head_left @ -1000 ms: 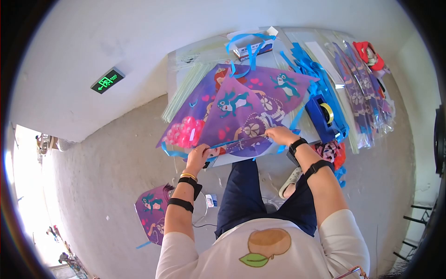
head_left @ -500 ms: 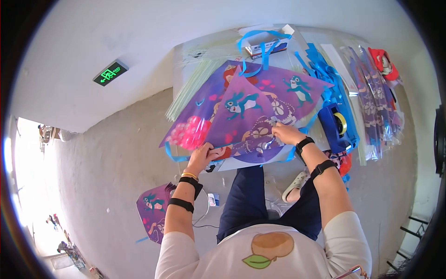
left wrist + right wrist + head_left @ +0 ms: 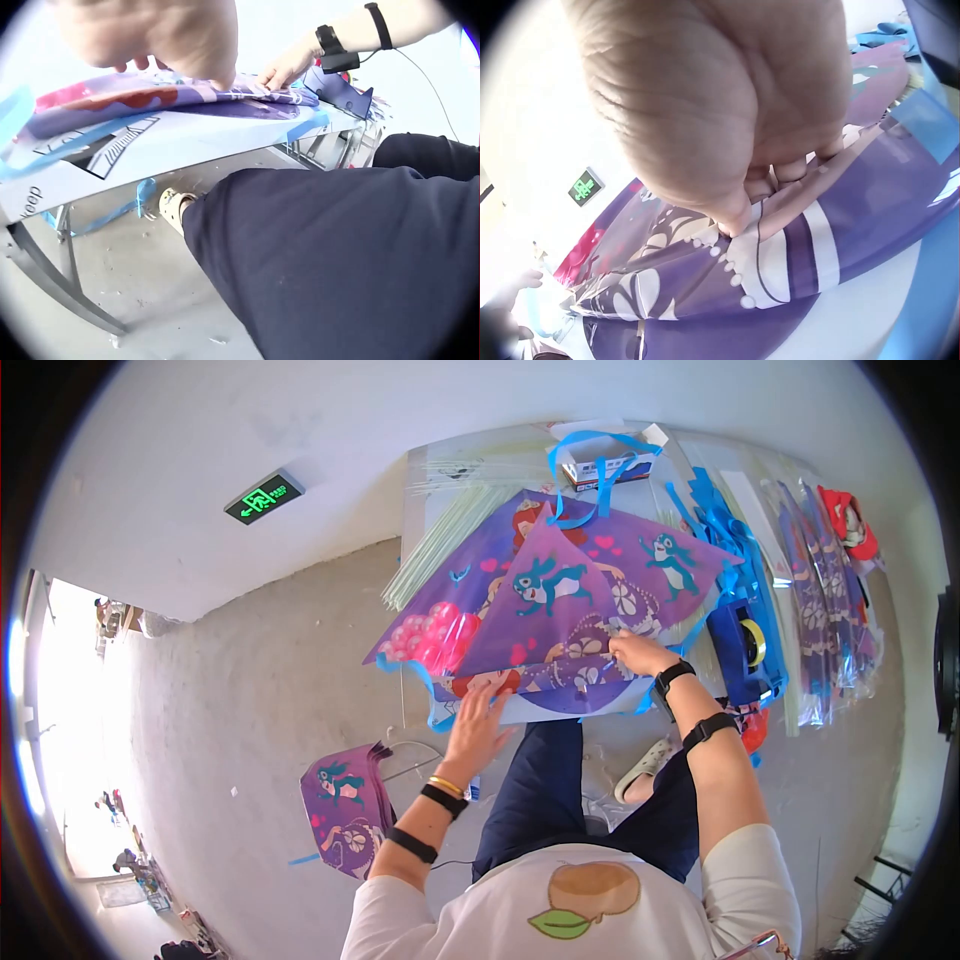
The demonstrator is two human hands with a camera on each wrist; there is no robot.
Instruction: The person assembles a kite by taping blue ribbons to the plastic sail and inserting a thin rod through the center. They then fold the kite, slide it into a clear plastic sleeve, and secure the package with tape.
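A purple kite (image 3: pixel 590 610) printed with cartoon figures lies spread over the table, its near edge folded up into a band. My left hand (image 3: pixel 475 735) has its fingers stretched out, with the fingertips at the left end of this band. At the band's right part, my right hand (image 3: pixel 643 653) pinches the fold; in the right wrist view its thumb and curled fingers press into the kite's fabric (image 3: pixel 697 262). A blue ribbon (image 3: pixel 428 685) trails from the kite's left side, and another blue ribbon (image 3: pixel 603 490) lies near its top.
A blue tape dispenser (image 3: pixel 735 650) stands right of the kite, beside a heap of blue strips (image 3: pixel 720 525). Bagged kites (image 3: pixel 820 600) lie farther right. Thin pale sticks (image 3: pixel 450 545) and an open box (image 3: pixel 625 470) are behind. A stack of purple sheets (image 3: pixel 345 810) is at lower left.
My left hand has let go of the band's left end, straightened its fingers and drawn back slightly. The right hand keeps its pinch on the fold. The head view has shifted.
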